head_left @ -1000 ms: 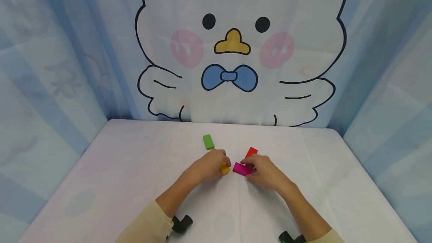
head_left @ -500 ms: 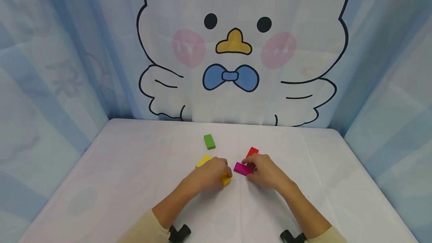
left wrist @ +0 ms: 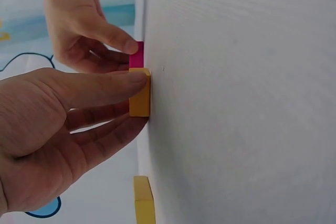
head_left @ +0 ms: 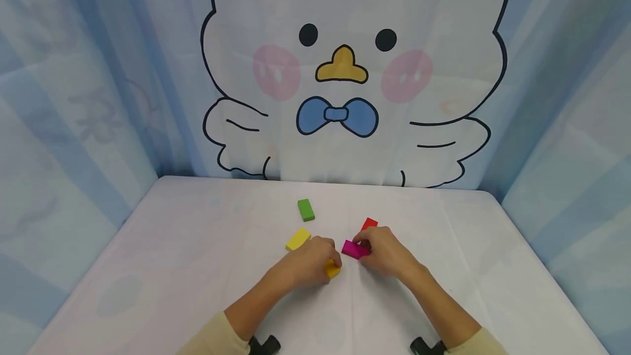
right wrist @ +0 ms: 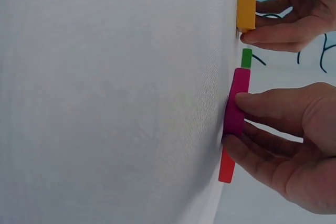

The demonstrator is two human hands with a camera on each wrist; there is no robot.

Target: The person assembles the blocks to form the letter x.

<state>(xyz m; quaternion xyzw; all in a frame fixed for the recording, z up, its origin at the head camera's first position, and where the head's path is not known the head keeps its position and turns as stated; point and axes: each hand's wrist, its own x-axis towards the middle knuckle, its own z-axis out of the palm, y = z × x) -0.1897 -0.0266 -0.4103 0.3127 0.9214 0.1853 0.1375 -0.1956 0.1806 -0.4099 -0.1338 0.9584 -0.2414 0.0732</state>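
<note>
My left hand [head_left: 311, 263] pinches an orange-yellow block [left wrist: 139, 98] between thumb and fingers, down at the white tabletop. To its right, my right hand [head_left: 390, 251] grips a magenta block [right wrist: 237, 100] by its sides, the block lying flat and angled. In the head view a small gap separates the magenta block's left end from the left fingertips. A red block [head_left: 370, 223] lies just behind the right fingers, partly hidden by them. Behind the left hand is a paler yellow block [head_left: 298, 239], its near end close to the knuckles.
Farther back on the white table [head_left: 207, 223] lies a green block [head_left: 305, 210]. A curtain [head_left: 345, 152] with a printed cartoon bird hangs along the table's back edge, and blue-patterned curtains hang at both sides. A black device [head_left: 264, 345] sits at the left wrist.
My left hand has drawn the orange-yellow block toward me, uncovering the paler yellow block behind it. The right hand and magenta block have stayed nearly in place.
</note>
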